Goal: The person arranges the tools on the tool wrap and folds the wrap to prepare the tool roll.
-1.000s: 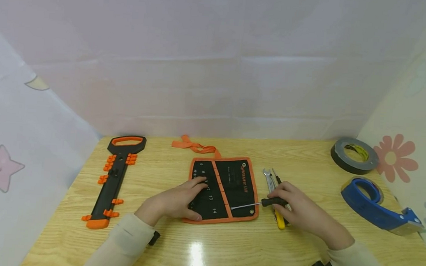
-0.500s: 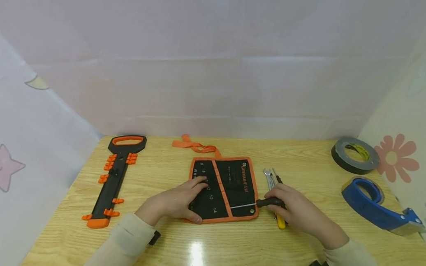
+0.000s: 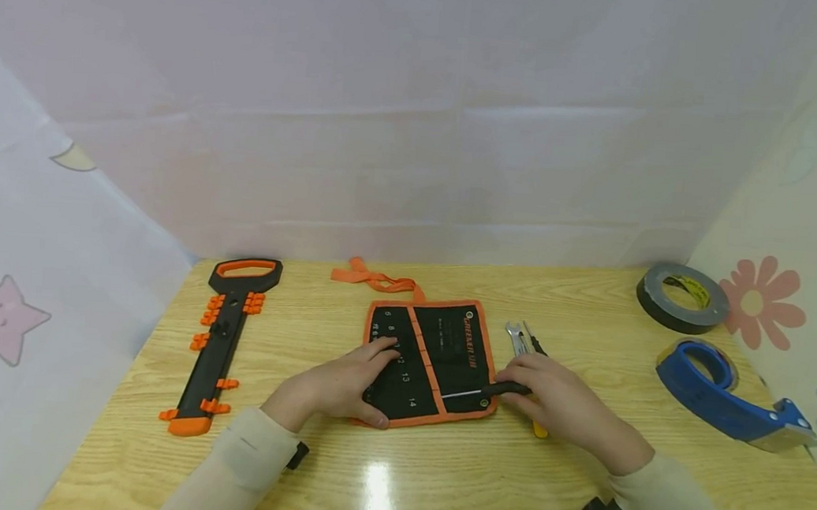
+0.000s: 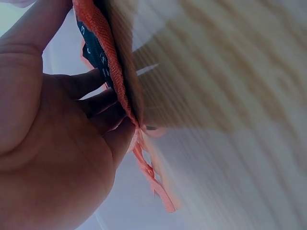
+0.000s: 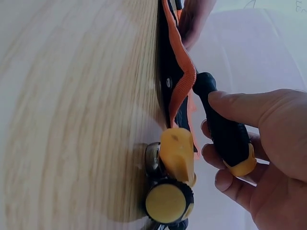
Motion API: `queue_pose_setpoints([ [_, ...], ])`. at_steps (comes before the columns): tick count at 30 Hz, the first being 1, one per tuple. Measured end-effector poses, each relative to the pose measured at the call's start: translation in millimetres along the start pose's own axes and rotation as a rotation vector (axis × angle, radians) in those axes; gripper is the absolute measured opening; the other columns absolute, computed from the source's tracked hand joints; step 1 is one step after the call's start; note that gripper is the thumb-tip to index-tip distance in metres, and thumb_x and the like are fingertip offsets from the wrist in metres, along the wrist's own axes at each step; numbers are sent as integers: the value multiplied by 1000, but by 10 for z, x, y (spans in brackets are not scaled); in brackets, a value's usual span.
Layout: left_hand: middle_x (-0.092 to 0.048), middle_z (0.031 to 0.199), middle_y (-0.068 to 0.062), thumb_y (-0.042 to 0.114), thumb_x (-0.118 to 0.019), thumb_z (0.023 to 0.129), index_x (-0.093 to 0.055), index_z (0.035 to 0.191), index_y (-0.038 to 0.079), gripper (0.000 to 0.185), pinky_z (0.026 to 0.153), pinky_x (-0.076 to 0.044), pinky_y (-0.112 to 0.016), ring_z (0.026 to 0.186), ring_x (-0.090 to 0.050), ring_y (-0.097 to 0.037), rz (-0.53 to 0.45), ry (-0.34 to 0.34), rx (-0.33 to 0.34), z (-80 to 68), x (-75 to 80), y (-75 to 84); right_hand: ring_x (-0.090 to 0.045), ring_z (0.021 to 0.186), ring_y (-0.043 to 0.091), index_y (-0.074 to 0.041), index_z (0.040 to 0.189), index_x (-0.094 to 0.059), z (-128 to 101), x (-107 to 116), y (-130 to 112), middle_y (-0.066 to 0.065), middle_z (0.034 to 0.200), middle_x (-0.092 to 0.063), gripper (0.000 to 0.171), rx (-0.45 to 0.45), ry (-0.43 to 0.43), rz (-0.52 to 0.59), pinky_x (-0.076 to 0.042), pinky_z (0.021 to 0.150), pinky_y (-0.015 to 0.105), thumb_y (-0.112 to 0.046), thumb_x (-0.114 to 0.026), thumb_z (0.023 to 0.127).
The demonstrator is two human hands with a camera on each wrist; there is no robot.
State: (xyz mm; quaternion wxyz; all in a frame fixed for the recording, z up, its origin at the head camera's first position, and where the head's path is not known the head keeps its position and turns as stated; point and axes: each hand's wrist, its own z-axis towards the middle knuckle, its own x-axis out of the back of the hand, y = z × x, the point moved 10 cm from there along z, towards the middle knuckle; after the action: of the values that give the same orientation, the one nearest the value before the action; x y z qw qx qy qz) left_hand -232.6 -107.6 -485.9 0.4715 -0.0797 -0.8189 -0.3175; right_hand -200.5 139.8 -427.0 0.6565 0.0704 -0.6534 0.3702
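A black tool pouch (image 3: 451, 337) with orange trim and printed numbers lies flat on the table. My left hand (image 3: 342, 385) rests on its left part, fingers spread over the cloth and thumb at the near edge. In my right hand (image 3: 558, 400) I grip a screwdriver (image 5: 223, 124) by its black handle with a yellow end, thumb on one side and fingers on the other. Its metal shaft (image 3: 463, 394) points left across the pouch and ends from sight at the orange middle strip (image 3: 429, 367). The left wrist view shows the pouch's orange edge (image 4: 115, 67) against the fingers.
Beside the right hand lie a wrench (image 3: 516, 338) and yellow-and-black handled tools (image 5: 176, 151). A black rack with orange clips (image 3: 220, 344) lies left. At right are a tape roll (image 3: 683, 298) and a blue tape dispenser (image 3: 718, 399). An orange tie (image 3: 378, 282) trails behind the pouch.
My right hand has moved left with the screwdriver. Less of the shaft shows between the handle and the orange strip, where it slides in. The left hand stays in place.
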Motion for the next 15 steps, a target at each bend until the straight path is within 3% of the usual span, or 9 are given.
queue_pose_setpoints([
  [15, -12, 183, -11, 48, -89, 88, -31, 170, 6, 109, 132, -32, -52, 168, -19, -34, 15, 0, -1, -19, 7, 23, -67, 95, 10, -15, 118, -80, 82, -103, -109, -7, 107, -71, 23, 68, 1, -25, -59, 80, 31, -19, -84, 96],
])
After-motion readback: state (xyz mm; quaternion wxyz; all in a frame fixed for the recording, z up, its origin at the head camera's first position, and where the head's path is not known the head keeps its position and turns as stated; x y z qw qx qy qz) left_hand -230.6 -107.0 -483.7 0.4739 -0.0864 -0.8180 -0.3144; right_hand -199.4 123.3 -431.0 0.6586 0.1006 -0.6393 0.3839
